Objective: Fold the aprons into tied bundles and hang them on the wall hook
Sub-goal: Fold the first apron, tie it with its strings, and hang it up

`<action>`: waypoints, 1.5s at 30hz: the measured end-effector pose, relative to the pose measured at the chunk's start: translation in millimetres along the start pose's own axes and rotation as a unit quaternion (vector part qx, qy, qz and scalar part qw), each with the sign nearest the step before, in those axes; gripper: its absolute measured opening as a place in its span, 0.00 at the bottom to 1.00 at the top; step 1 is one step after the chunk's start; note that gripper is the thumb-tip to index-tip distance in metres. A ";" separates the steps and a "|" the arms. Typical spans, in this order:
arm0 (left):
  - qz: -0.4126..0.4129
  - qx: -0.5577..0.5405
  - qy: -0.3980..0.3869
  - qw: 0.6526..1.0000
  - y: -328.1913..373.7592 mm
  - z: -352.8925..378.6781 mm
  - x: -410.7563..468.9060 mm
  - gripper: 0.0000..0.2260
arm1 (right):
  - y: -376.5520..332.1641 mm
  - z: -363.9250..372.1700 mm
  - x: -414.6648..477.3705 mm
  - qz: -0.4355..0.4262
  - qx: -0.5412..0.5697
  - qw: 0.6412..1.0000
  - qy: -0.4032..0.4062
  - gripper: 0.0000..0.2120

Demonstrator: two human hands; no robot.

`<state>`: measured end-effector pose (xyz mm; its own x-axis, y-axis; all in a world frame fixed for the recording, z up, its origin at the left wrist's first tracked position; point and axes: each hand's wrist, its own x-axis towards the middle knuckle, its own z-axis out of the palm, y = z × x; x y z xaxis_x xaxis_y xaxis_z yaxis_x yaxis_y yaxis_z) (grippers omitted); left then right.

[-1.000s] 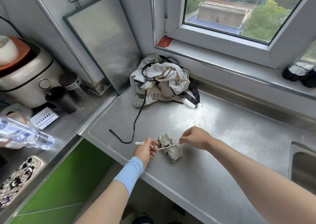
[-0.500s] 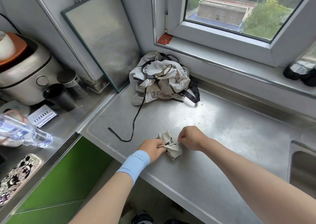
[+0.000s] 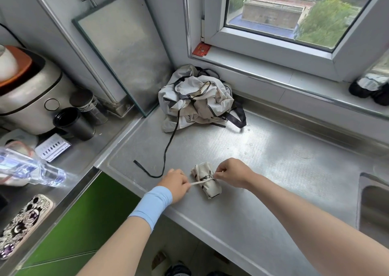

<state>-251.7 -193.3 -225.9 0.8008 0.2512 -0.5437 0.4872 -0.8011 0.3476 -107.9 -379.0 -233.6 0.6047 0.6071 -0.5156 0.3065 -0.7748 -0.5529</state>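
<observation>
- On my feed the rolled apron bundle point(image 3: 208, 183) lies on the steel counter point(image 3: 273, 149), close to its near edge, between the two hands.
- The left hand point(image 3: 176, 184) sits just left of the bundle, fingers curled, pinching one end of the cream tie point(image 3: 197, 183), which runs taut across to the roll.
- The right hand point(image 3: 231, 172) is at the bundle's right side, fingers closed on the tie's other end where it meets the roll.
- I read a blue wristband point(image 3: 153, 204) on the left forearm.
- Farther back, under the window sill, a loose heap of aprons point(image 3: 195, 101) lies crumpled, well apart from the bundle.
- A black strap point(image 3: 168, 147) trails from that heap toward the near left across the counter.
- A sink point(image 3: 374, 208) opens at the far right edge.
</observation>
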 end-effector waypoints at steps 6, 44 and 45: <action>-0.100 -0.301 0.035 0.948 25.2 7.8 2.1 0.11 | -3.6 6.4 -0.2 0.027 0.013 0.999 0.019 0.07; 0.018 -0.269 0.094 0.958 58.3 21.7 38.0 0.06 | 0.5 1.7 -13.5 -0.012 0.176 0.977 0.122 0.09; 0.011 -0.280 0.098 0.955 57.8 22.5 36.6 0.06 | -0.5 2.4 -11.9 -0.010 0.181 0.976 0.120 0.09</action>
<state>-202.1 -242.6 -242.9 0.8361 0.3788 -0.3968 0.5353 -0.4056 0.7409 -116.9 -385.4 -228.8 0.7696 0.5293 -0.3571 0.0677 -0.6238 -0.7787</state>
